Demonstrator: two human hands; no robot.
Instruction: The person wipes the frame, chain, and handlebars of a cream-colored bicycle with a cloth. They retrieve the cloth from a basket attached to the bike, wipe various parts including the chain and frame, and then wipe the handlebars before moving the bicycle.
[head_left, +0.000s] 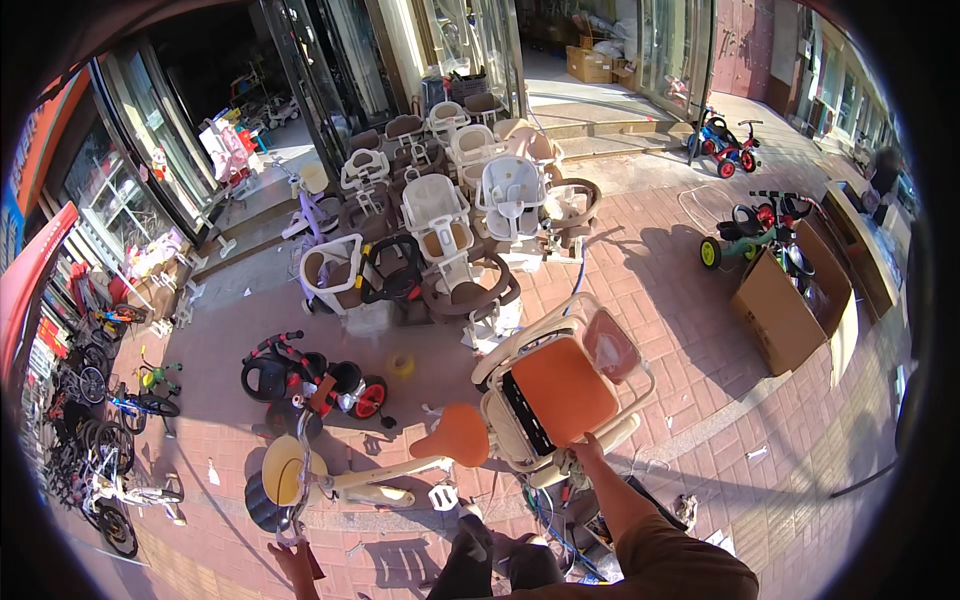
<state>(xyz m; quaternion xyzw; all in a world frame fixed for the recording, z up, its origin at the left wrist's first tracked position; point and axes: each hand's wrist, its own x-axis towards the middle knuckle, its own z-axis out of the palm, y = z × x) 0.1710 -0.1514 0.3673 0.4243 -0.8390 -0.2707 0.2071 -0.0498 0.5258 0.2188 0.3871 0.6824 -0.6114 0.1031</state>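
Note:
A cream child's tricycle stands across the ground before me, with an orange saddle and a yellow front basket. At the near end of its silver handlebar, my left hand closes around the brown grip. My right hand is at the near edge of the orange rear seat pad. A crumpled greyish cloth shows under its fingers. Behind the pad, a cream tubular frame carries a reddish-brown backrest in clear plastic.
Stacked child seat units crowd the shop front. A black-and-red tricycle stands left of centre, beyond the basket. An open cardboard box and a green tricycle are on the right. Hoses and tools lie near my feet.

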